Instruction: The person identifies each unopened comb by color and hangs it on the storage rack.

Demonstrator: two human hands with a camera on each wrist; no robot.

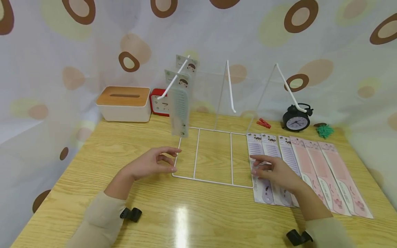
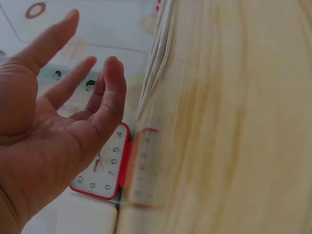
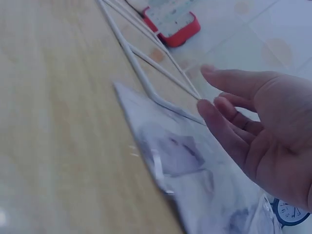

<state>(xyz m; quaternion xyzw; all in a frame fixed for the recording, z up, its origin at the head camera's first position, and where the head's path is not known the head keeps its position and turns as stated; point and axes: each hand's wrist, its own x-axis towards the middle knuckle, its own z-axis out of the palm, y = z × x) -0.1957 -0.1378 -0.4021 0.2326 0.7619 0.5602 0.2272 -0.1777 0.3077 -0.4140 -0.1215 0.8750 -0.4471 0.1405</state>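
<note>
A white wire rack point(image 1: 214, 181) stands on the wooden table, with three hooks slanting forward above its base. Two pale green packaged combs point(image 1: 179, 110) hang from its left hook. My left hand point(image 1: 152, 162) is at the left side of the base, fingers loosely bent and holding nothing; the left wrist view shows the palm bare. Over the nearest of several purple packaged combs point(image 1: 260, 191), to the right of the rack, hovers my right hand point(image 1: 277, 172), its fingers relaxed and nothing between them. Pink packs point(image 1: 336, 172) lie beside the purple ones.
At the back left stand a tissue box point(image 1: 124, 113) with a wooden lid and a red clock point(image 1: 159, 109). A black alarm clock point(image 1: 296, 122), a red clip point(image 1: 263, 123) and a green tangled item point(image 1: 324, 131) sit at the back right. A patterned curtain point(image 1: 198, 27) hangs behind.
</note>
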